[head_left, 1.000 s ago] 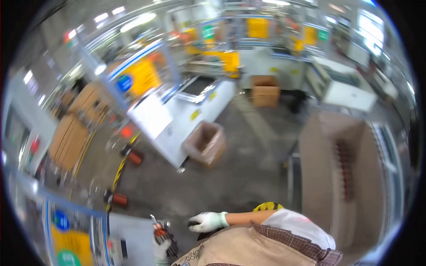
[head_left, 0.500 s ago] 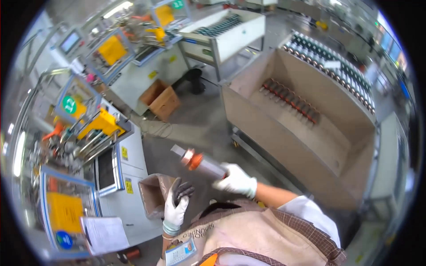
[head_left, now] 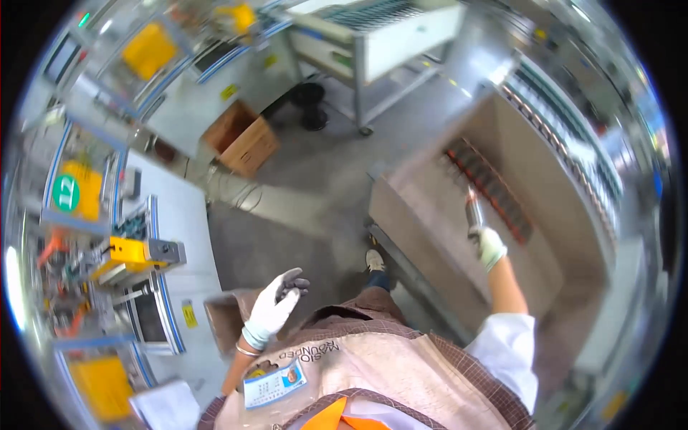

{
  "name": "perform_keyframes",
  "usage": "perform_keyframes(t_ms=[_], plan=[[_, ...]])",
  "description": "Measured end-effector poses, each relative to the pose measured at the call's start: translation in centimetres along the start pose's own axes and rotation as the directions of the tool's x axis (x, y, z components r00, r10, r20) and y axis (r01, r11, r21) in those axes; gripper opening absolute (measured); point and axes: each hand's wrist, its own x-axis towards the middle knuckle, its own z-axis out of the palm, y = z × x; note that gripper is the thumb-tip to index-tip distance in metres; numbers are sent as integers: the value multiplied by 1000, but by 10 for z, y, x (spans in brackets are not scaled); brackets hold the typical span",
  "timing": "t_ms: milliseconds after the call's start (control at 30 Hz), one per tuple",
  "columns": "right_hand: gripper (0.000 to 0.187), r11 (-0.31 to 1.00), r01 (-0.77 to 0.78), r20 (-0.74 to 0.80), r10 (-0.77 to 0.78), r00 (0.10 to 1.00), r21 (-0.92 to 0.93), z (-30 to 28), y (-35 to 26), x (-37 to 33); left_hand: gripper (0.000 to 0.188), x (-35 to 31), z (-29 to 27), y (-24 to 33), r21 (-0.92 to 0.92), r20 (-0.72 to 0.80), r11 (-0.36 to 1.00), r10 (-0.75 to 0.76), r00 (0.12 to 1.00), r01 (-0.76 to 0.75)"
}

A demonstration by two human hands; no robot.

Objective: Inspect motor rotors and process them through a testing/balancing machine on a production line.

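Note:
A motor armature (head_left: 474, 211), a silvery cylinder with a copper-coloured end, is held in my gloved right hand (head_left: 489, 247). That hand reaches over the brown-walled cart bin (head_left: 412, 233) on the right, with the armature pointing away from me. Just beyond it, a row of similar armatures (head_left: 494, 192) with orange-red ends lies on the bin floor. My left hand (head_left: 276, 299), in a white glove with dark fingertips, hovers before my apron. Its fingers are apart and nothing is in it.
On the left stands a machine with a yellow block (head_left: 129, 256) and framed guards. An open carton (head_left: 244, 143) and a black stool (head_left: 309, 100) are on the floor farther off. Another carton (head_left: 226, 322) sits beside my left arm. A white cart (head_left: 408, 43) stands at the back.
My right hand has carried the armature from in front of me rightward and forward, over the bin. The left hand has shifted slightly left. The view has turned.

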Motion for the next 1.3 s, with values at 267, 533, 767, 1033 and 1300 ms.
perform_keyframes(t_ms=[267,533,767,1033,1300], plan=[[27,932,-296,28,297,954,208,97,117,213,45,28,-39,46,354,-553,857,-132,823,375],[29,955,-280,107,291,951,-102,190,67,258,35,-34,-163,96,227,-970,970,233,67,-88],[27,867,491,-214,-497,841,-84,250,-193,221,46,-134,-406,139,341,-671,739,624,-401,581],[30,561,814,-349,-741,574,150,348,-300,41,46,-189,-527,118,516,-796,850,523,-306,108],[21,439,882,340,-866,365,171,648,-364,-62,33,-281,-733,74,135,-989,780,139,-41,-612]])
